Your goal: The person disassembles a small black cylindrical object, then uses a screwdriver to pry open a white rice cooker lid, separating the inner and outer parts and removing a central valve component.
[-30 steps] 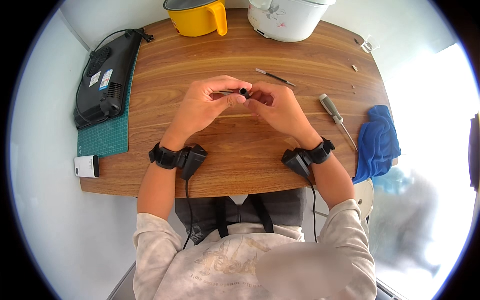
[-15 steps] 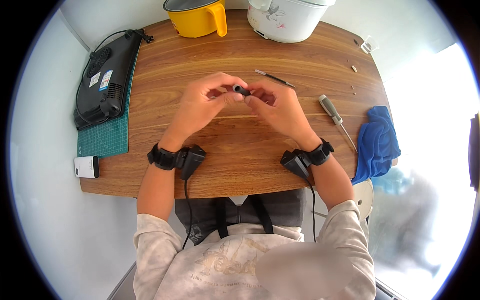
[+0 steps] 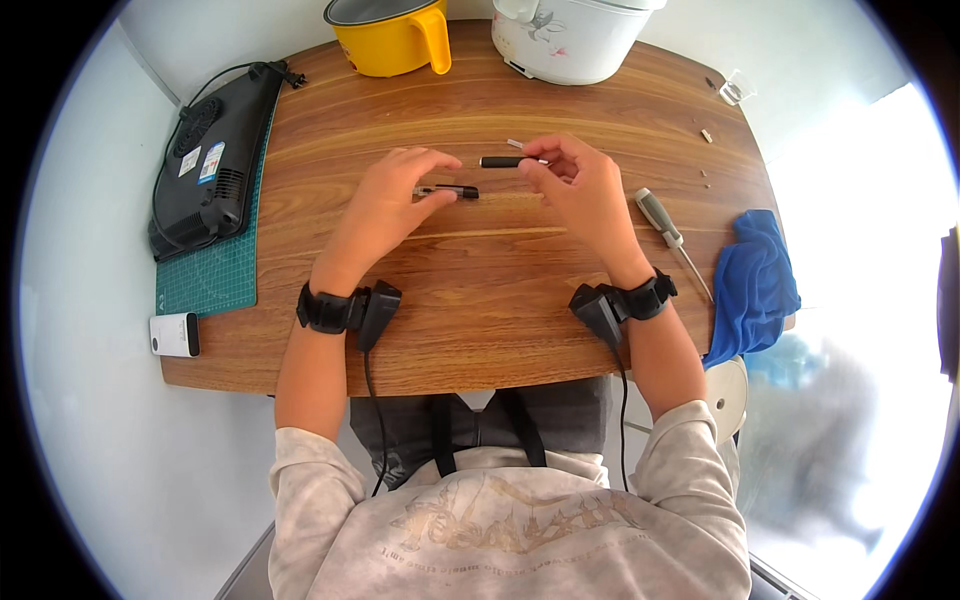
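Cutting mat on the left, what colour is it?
The cutting mat is green with paler grid lines, best seen in the head view.

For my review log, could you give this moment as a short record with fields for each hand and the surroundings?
Left hand: thumb and index finger parted beside clear-and-black pen part; contact unclear
Right hand: pinching black pen tube
Table, right: screwdriver, blue cloth
Table, far edge: yellow pot, white floral appliance
Table, left: black appliance, green cutting mat
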`<action>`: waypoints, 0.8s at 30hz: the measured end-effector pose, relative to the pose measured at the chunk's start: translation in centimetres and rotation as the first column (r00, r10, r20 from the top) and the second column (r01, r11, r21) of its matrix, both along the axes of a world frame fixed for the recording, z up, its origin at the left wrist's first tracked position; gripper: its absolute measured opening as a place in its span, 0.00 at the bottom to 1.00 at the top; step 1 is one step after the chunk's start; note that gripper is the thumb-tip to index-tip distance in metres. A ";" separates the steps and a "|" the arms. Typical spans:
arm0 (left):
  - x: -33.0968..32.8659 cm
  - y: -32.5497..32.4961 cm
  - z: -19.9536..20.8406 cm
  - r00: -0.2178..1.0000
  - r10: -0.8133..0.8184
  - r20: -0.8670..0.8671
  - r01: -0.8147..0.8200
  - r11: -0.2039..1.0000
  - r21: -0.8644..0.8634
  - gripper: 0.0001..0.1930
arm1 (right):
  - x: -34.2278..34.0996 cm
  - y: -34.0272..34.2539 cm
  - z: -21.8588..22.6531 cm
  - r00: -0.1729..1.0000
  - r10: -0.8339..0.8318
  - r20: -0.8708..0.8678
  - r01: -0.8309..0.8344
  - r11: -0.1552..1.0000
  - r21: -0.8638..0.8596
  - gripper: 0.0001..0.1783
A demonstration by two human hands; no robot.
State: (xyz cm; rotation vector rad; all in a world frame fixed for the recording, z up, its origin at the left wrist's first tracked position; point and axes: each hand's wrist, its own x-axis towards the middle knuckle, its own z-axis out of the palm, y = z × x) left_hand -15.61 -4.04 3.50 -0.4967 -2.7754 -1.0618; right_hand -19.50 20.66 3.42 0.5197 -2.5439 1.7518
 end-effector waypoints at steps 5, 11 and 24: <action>-0.1 -1.1 -1.9 0.995 -0.054 -0.079 0.043 0.990 -0.132 0.16 | -0.5 0.2 -0.2 1.000 -0.004 -0.001 0.004 1.000 0.012 0.11; -0.2 -1.4 -1.7 0.999 -0.038 0.018 0.041 0.988 -0.149 0.19 | -0.1 0.1 0.3 1.000 0.015 -0.007 -0.015 0.999 0.045 0.10; -0.2 -1.6 0.5 0.903 -0.190 0.385 -0.260 0.470 0.843 0.20 | 0.6 -0.3 0.4 0.995 0.094 -0.009 -0.095 0.986 -0.136 0.09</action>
